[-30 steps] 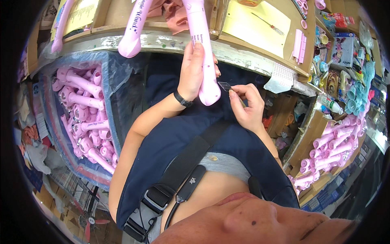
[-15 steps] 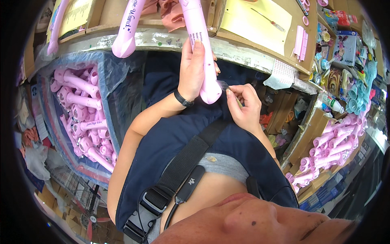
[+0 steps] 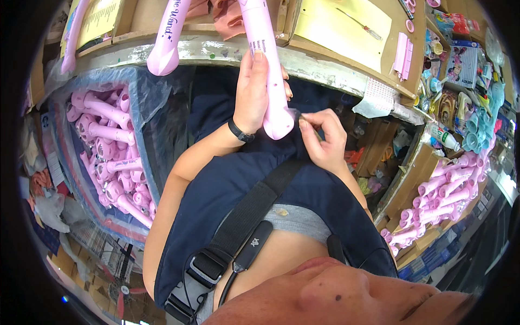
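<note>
A: Starting from the far left?
B: See a heap of pink wands (image 3: 112,134) in a blue-edged, plastic-lined bin (image 3: 138,122).
A: And next along?
B: Find another wand (image 3: 163,58) over the pale, paint-spotted table edge (image 3: 211,53), with its rounded end past the rim.
A: Left hand (image 3: 251,93) free or busy?
B: Busy: closed around a lettered pink wand (image 3: 278,103), with the thumb along its face. Held out in front of the dark blue apron (image 3: 304,189), rounded end towards the body.
A: And the right hand (image 3: 327,136)?
B: Pinching a slim tool (image 3: 297,115) between thumb and fingers, right by that rounded end. Too blurred at the tip to tell contact from a small gap.
A: Beyond that?
B: On the table, a yellow sheet (image 3: 319,27) under a screwdriver (image 3: 373,33), then pink strips (image 3: 402,56). Farther right, a pile of more wands (image 3: 445,210), a bottle (image 3: 444,137) and teal cups (image 3: 475,138).
</note>
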{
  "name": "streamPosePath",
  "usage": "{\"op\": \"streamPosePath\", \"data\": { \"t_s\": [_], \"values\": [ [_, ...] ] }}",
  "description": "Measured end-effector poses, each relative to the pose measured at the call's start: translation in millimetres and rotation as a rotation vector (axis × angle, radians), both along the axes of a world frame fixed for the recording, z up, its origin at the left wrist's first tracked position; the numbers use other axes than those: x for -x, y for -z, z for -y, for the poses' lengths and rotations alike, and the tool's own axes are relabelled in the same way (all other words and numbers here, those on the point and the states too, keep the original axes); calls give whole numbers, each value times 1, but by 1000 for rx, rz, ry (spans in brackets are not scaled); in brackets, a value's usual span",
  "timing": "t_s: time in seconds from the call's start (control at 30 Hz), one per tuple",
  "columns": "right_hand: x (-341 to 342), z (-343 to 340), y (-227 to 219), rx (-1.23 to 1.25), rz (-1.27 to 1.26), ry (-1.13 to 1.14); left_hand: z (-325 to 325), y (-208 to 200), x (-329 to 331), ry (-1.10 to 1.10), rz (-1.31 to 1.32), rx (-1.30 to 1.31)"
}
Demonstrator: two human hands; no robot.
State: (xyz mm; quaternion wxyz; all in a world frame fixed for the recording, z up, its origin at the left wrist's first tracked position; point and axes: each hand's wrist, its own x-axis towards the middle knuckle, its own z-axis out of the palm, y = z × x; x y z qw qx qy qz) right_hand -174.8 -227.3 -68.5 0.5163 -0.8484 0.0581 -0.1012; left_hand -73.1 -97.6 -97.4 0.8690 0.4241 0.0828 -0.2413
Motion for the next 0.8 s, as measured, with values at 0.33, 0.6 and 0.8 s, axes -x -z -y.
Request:
{"op": "streamPosePath", "data": {
  "t_s": [0.33,0.6,0.8],
  "values": [
    [-17,3,-4,51,69,-69,-12,4,-4,90,-33,19],
    [-25,3,-14,198,199,-250,-13,2,-5,103,-31,2],
    [-23,2,-12,215,198,-245,-13,3,-4,88,-16,4]
  ]
}}
